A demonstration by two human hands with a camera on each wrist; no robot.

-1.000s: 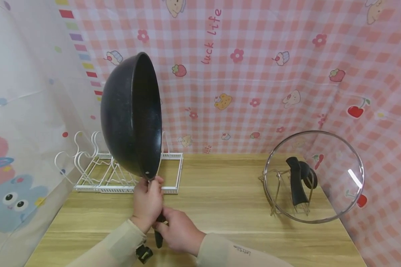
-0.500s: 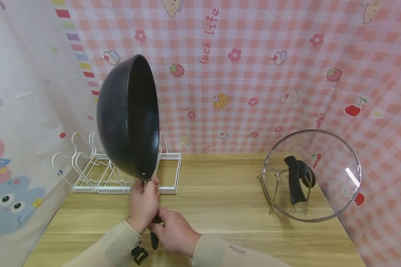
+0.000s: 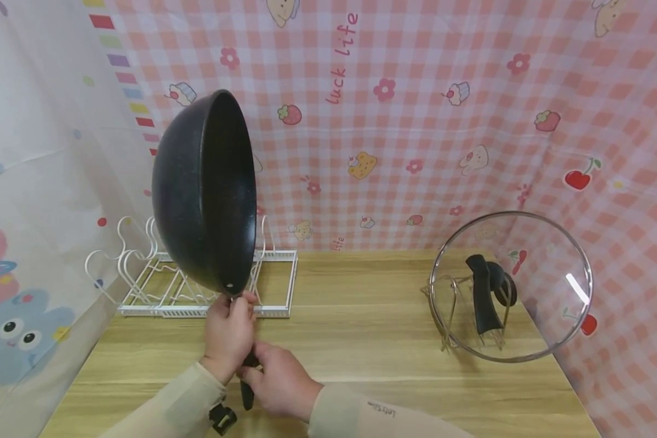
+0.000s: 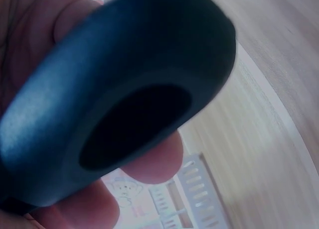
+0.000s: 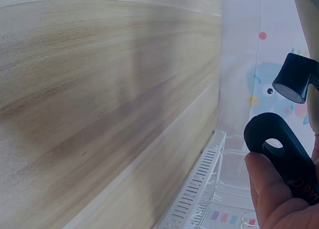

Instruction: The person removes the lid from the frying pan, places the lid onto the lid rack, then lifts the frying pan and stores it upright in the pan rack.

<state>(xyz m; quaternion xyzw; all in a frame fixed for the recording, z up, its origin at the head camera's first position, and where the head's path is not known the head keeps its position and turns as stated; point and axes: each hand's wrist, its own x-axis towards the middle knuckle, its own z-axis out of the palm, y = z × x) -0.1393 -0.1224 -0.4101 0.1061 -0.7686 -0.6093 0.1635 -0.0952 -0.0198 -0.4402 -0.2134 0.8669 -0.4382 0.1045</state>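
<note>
A black wok (image 3: 180, 188) is held up on its side in the head view, its hollow facing right and its handle (image 3: 247, 395) pointing down toward me. My left hand (image 3: 230, 331) grips the handle close to the bowl. Lower down, my right hand (image 3: 285, 380) holds the same handle from the right, thumb and fingers around it. The left wrist view is mostly filled by the dark handle (image 4: 119, 89), with fingertips (image 4: 157, 162) curled behind it. In the right wrist view the handle's end (image 5: 271, 134) with its hanging hole sticks out past the right hand's fingers (image 5: 271, 186).
Behind and below the wok lies a white wire rack (image 3: 292, 286) with upright loops at its left. At the right a glass lid (image 3: 558, 274) with a black handle leans on a small wire stand (image 3: 453, 304). Printed curtains close off the wooden table (image 3: 361, 328).
The wok and both hands have shifted slightly left. Both hands keep their grip. The head view has also moved a little, while the rack and lid stay put on the table.
</note>
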